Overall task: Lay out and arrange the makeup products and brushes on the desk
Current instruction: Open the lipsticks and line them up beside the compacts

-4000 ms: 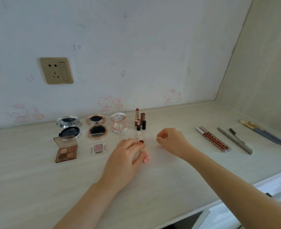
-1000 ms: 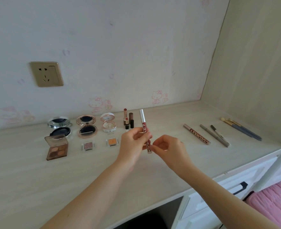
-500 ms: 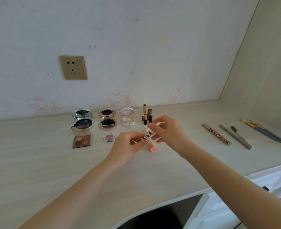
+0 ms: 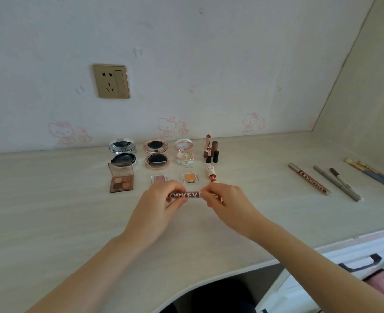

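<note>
A red lip gloss tube (image 4: pixel 187 195) with white lettering lies level between both hands, just above the desk (image 4: pixel 51 218). My left hand (image 4: pixel 161 205) pinches its left end and my right hand (image 4: pixel 226 203) pinches its right end. Behind the hands sit two small eyeshadow pans, pink (image 4: pixel 159 179) and orange (image 4: pixel 190 178), and a pink lip product (image 4: pixel 211 173) lying flat. Farther back stand a silver compact (image 4: pixel 123 152), a rose-gold compact (image 4: pixel 156 154), a floral compact (image 4: pixel 184 153) and upright lipsticks (image 4: pixel 210 150). A brown eyeshadow palette (image 4: pixel 121 179) lies open at the left.
At the right lie a second red tube (image 4: pixel 308 181), two grey pencils (image 4: pixel 337 186) and blue-handled brushes (image 4: pixel 376 176). A wall socket (image 4: pixel 111 81) is above the desk. White drawers with a dark handle (image 4: pixel 358 264) are below the desk's curved front edge at the right.
Over the last second the red tube went from upright to level between both hands and came lower toward the desk. One of the two red tubes at the right is gone from there.
</note>
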Available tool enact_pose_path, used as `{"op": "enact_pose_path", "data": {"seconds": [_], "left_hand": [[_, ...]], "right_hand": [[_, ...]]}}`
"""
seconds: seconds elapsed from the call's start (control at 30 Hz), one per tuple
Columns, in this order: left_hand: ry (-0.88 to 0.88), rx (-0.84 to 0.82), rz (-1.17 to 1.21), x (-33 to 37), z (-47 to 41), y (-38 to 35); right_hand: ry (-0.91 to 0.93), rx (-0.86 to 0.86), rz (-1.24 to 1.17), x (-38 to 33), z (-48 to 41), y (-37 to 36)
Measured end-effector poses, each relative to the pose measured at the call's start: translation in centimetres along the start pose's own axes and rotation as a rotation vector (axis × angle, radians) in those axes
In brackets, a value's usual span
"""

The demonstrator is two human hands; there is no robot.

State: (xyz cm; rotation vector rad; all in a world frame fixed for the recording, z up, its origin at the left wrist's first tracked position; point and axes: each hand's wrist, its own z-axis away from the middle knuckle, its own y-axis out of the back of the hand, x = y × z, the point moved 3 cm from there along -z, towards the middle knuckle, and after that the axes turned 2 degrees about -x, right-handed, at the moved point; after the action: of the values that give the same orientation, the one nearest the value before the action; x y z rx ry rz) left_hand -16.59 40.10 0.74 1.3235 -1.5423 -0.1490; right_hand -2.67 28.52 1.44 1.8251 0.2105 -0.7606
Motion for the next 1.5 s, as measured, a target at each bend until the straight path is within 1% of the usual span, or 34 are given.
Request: {"op": "enact_pose_path", "data": {"seconds": [0.07,0.1,0.27,0.37,0.47,0.6,0.67,0.77,0.93,1.07,1.17,1.3,1.4,1.43,1.5], "left_hand": [[-0.023,-0.006,-0.012,-0.1,0.7,-0.2],[-0.028,-0.012,-0.013,-0.2,0.9,-0.4],[-0.058,-0.018,-0.017,-0.6,1.2,-0.9],[-0.05,-0.031,-0.004,-0.8,1.3,-1.1],[-0.082,-0.014,0.001,-0.8,1.5,-1.2],[-0.175,0.074,-0.027,-0.7,1.6,-1.0],[-0.218,0.121,-0.029,-0.7,1.6,-0.8],[-0.285,0.123,-0.045,-0.7,1.5,-0.9],[-0.256,0.119,-0.002,-1.1,1.5,-0.9],[-0.251,0.104,0.004,-1.2,1.5,-1.0],[-0.251,0.099,0.008,-1.3,1.5,-1.0],[-0.232,0.094,0.005,-1.3,1.4,-1.0],[-0.214,0.101,0.015,-1.3,1.4,-0.9],[-0.212,0.102,0.018,-1.3,1.4,-0.9],[-0.21,0.101,0.022,-1.3,1.4,-0.9]], "right_hand": [[0.207,0.066,0.172,0.7,0.6,-0.7],[0.271,0.112,0.215,1.1,0.8,-0.9],[0.393,0.324,0.232,1.5,1.4,-1.8],[0.433,0.371,0.234,1.3,1.7,-1.9],[0.411,0.37,0.201,1.2,1.9,-1.6],[0.205,0.281,0.058,1.1,2.3,-1.3],[0.202,0.294,0.101,0.8,2.3,-1.3],[0.239,0.349,0.131,0.9,2.1,-1.2],[0.27,0.299,0.117,1.1,2.2,-1.3],[0.166,0.287,0.035,1.1,2.4,-1.1],[0.241,0.322,0.102,1.0,2.2,-1.1],[0.264,0.297,0.105,1.2,2.2,-1.3],[0.202,0.295,0.026,1.4,2.2,-1.2],[0.174,0.3,0.02,1.4,2.2,-1.2],[0.18,0.32,0.05,1.4,2.1,-1.2]]}}
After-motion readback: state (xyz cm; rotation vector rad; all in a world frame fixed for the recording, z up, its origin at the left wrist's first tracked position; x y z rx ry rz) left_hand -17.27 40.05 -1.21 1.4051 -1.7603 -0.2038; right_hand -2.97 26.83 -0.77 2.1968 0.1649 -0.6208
